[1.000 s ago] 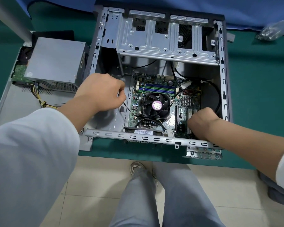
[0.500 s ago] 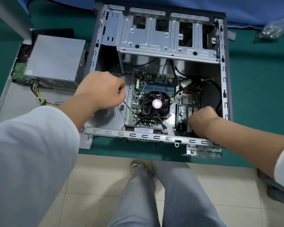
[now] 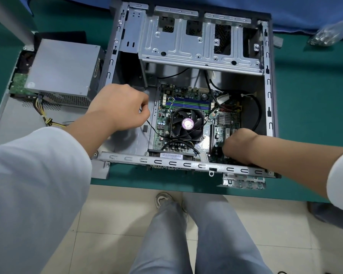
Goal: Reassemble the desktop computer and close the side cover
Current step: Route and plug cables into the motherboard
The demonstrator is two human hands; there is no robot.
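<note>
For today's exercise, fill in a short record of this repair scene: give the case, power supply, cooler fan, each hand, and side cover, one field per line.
case: computer case lies open on the green table
power supply: power supply sits outside, left of the case
cooler fan: cooler fan on the motherboard
left hand: left hand pinches a thin black cable
right hand: right hand curled low at the board's right edge; what it holds is hidden
side cover: not fitted
</note>
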